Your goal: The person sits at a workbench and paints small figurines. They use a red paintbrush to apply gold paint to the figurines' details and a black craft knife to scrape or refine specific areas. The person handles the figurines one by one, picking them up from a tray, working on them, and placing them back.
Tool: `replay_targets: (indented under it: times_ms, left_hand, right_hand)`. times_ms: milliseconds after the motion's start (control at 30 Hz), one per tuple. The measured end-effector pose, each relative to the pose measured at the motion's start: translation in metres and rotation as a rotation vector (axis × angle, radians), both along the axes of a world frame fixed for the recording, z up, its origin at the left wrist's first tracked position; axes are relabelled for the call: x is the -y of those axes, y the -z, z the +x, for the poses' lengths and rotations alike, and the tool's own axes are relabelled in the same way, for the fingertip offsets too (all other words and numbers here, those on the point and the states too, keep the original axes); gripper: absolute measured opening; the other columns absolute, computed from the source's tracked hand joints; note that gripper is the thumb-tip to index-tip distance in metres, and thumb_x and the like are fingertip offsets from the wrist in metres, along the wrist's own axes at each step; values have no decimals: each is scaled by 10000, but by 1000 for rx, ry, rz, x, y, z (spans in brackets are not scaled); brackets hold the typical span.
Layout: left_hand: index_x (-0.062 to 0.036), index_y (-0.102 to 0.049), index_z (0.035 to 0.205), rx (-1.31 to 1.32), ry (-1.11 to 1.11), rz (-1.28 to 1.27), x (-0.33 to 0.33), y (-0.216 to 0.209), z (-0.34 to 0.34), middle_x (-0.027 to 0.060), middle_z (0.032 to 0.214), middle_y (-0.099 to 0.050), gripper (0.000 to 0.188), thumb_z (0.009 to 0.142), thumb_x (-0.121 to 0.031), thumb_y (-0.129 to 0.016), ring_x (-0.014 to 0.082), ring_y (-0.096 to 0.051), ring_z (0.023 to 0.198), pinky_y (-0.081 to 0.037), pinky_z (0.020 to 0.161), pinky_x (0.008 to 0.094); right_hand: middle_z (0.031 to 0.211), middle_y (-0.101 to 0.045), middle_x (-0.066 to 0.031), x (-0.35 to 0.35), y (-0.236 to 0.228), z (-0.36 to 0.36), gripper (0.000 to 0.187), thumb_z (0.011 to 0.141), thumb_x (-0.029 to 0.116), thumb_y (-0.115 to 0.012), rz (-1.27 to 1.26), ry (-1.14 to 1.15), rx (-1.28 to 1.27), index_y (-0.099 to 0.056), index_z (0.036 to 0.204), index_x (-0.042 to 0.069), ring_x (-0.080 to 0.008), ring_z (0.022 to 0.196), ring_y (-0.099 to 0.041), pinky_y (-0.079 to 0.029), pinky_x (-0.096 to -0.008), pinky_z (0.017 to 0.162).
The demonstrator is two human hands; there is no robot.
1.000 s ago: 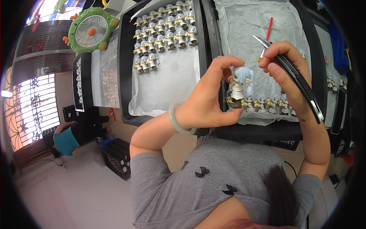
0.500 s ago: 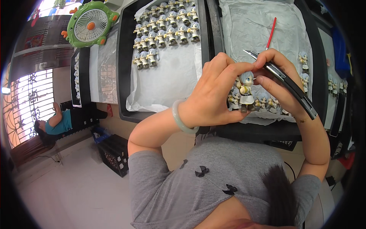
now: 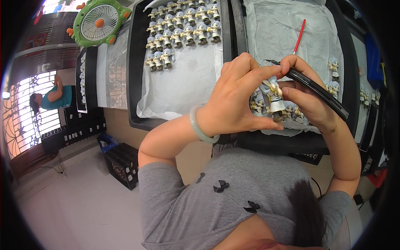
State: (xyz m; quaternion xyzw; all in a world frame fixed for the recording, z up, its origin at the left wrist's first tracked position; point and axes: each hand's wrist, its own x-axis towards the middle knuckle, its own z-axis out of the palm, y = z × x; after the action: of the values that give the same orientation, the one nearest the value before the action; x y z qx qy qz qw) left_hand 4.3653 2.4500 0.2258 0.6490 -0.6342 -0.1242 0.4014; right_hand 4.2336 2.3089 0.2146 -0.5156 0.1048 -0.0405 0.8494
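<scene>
Between my two hands is a small figurine with pale blue-grey hair, a white outfit and dark boots. My left hand holds it from the left, index finger at the head and thumb near the feet. My right hand grips a black utility knife, its blade pointing up and left past the fingertips. The thumb of that hand is close to the figurine; whether it touches cannot be made out. Behind and beneath lies a black tray lined with white paper, with several like figurines along its near edge.
At the left, another black tray holds rows of figurines on white paper. A red thin-handled tool rests on the right tray's paper. A green fan stands far left. Beyond it, a person sits near a window.
The figurine has turned in my fingers, so its face no longer points up at me. The knife has rolled and shifted slightly. The person at the far left has moved upward in view.
</scene>
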Motion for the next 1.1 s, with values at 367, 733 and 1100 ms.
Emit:
replay_targets:
  times_ms: [367,733,1100]
  left_hand:
    - [-88,-465,1208,18,-1,-129,2,5,-3,56,856,-426,837,432,-122,-775,206,-409,775,-342,699,307]
    - [-59,-452,1157,28,-16,-136,7,2,2,99,962,-455,709,488,-104,-680,237,-442,899,-345,786,319]
    - [-58,-463,1084,277,-403,301,-48,6,143,109,996,-543,580,574,-183,-710,254,-512,973,-382,855,362]
  right_hand:
    - [968,-498,-64,-4,-9,-4,324,736,-101,-374,-122,168,63,-410,1028,34,-137,986,-524,-431,-287,895]
    - [1002,-514,-121,-4,-10,-6,361,691,-74,-346,-433,264,224,-398,1037,14,-195,1006,-533,-411,-328,912]
    - [951,-534,-101,24,-22,-11,299,745,-41,-377,-602,480,287,-449,1031,6,-155,885,-584,-442,-276,806]
